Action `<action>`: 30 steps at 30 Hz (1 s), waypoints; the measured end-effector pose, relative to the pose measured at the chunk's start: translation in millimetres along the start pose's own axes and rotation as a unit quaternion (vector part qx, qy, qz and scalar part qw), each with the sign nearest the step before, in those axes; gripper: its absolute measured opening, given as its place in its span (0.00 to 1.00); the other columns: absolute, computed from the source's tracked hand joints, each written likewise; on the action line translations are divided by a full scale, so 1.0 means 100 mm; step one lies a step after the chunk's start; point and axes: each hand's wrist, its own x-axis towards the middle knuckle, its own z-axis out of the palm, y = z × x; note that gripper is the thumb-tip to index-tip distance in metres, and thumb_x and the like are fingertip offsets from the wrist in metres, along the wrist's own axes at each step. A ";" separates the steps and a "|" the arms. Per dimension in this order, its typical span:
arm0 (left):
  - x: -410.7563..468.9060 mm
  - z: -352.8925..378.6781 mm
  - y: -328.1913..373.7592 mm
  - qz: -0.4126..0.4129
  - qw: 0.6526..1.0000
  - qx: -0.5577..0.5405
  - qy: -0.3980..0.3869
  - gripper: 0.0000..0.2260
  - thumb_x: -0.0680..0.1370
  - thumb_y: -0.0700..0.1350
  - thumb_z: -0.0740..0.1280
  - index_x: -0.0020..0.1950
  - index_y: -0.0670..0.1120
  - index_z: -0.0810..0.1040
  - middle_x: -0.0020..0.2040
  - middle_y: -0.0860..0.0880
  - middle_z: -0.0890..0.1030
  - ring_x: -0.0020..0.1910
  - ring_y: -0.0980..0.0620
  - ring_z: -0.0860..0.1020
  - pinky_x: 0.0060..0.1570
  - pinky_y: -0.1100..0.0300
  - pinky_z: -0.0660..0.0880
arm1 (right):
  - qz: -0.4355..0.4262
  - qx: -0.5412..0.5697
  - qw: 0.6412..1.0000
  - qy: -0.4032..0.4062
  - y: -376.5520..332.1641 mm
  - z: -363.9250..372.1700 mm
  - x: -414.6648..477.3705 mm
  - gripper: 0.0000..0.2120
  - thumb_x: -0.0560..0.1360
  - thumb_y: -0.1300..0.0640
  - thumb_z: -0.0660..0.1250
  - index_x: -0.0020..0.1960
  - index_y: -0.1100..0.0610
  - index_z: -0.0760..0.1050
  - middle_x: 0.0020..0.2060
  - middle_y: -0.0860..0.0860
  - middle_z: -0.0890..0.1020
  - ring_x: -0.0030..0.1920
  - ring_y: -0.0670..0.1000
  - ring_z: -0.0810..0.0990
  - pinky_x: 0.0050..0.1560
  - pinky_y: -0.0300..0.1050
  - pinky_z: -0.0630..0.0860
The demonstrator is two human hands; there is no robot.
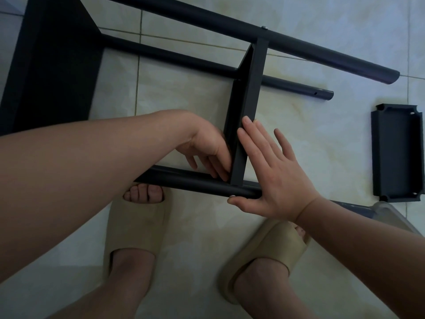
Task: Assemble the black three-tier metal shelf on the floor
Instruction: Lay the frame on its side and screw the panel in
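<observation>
1 head-worn wide-angle view, facing steeply down, close over shelf frame [249, 88] on floor [184, 93]

No text, label, brand or number can be read anywhere.

tiled floor [195, 226] | shelf frame [250, 88] lying on its side | loose tray [397, 153] well apart | two slippers [135, 226]
</observation>
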 end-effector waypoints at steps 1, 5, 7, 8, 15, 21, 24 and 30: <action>0.00 0.00 0.00 0.002 1.000 -0.001 -0.001 0.09 0.77 0.47 0.71 0.57 0.52 0.82 0.52 0.55 0.86 0.59 0.56 0.81 0.73 0.41 0.63 | 0.000 0.000 1.000 0.000 0.00 0.00 0.00 0.52 0.73 0.27 0.60 0.82 0.61 0.51 0.82 0.56 0.51 0.82 0.56 0.49 0.77 0.68 0.54; 0.02 0.00 0.02 0.006 1.000 0.003 -0.005 0.11 0.77 0.43 0.71 0.59 0.50 0.81 0.54 0.54 0.86 0.58 0.57 0.81 0.72 0.41 0.63 | 0.000 -0.001 1.000 0.001 0.00 0.01 0.00 0.52 0.73 0.27 0.61 0.82 0.61 0.50 0.82 0.56 0.50 0.82 0.56 0.49 0.77 0.68 0.54; 0.03 0.01 0.03 0.004 1.000 0.001 -0.006 0.13 0.77 0.41 0.70 0.61 0.48 0.81 0.54 0.53 0.86 0.58 0.56 0.82 0.72 0.42 0.64 | -0.001 -0.001 1.000 0.003 0.01 0.01 0.00 0.52 0.72 0.27 0.61 0.82 0.61 0.50 0.82 0.56 0.50 0.82 0.56 0.49 0.77 0.68 0.54; 0.03 0.01 0.03 0.004 1.000 -0.001 -0.007 0.13 0.77 0.41 0.70 0.62 0.48 0.81 0.55 0.53 0.86 0.58 0.56 0.82 0.72 0.42 0.65 | -0.001 -0.001 1.000 0.004 0.01 0.01 0.00 0.52 0.73 0.27 0.61 0.82 0.61 0.50 0.82 0.56 0.50 0.82 0.56 0.49 0.77 0.68 0.54; 0.05 0.04 0.01 0.021 0.999 -0.034 0.004 0.16 0.77 0.37 0.69 0.65 0.44 0.79 0.59 0.48 0.85 0.59 0.53 0.82 0.70 0.41 0.68 | 0.000 0.001 1.000 0.005 0.01 0.01 0.00 0.52 0.72 0.27 0.61 0.82 0.61 0.52 0.82 0.56 0.51 0.82 0.56 0.49 0.77 0.67 0.54; 0.05 0.04 -0.01 0.025 0.999 -0.044 0.004 0.15 0.77 0.38 0.70 0.64 0.46 0.80 0.57 0.50 0.85 0.59 0.53 0.82 0.70 0.40 0.68 | -0.001 0.001 1.000 0.005 0.01 0.01 0.00 0.53 0.72 0.27 0.61 0.82 0.61 0.51 0.82 0.56 0.51 0.82 0.56 0.49 0.77 0.67 0.54; 0.02 0.02 0.01 0.009 1.000 -0.014 0.005 0.11 0.77 0.44 0.70 0.59 0.51 0.81 0.54 0.54 0.86 0.60 0.54 0.81 0.71 0.41 0.65 | -0.001 0.000 1.000 0.005 0.01 0.01 0.00 0.52 0.72 0.27 0.61 0.82 0.61 0.51 0.82 0.56 0.51 0.82 0.56 0.49 0.78 0.67 0.54; 0.02 0.04 0.02 -0.006 1.000 0.006 0.007 0.07 0.78 0.47 0.70 0.55 0.53 0.82 0.49 0.55 0.87 0.58 0.55 0.81 0.72 0.41 0.64 | 0.003 -0.001 1.000 0.000 0.00 0.01 0.00 0.53 0.72 0.27 0.61 0.82 0.61 0.51 0.82 0.56 0.51 0.82 0.56 0.48 0.78 0.67 0.53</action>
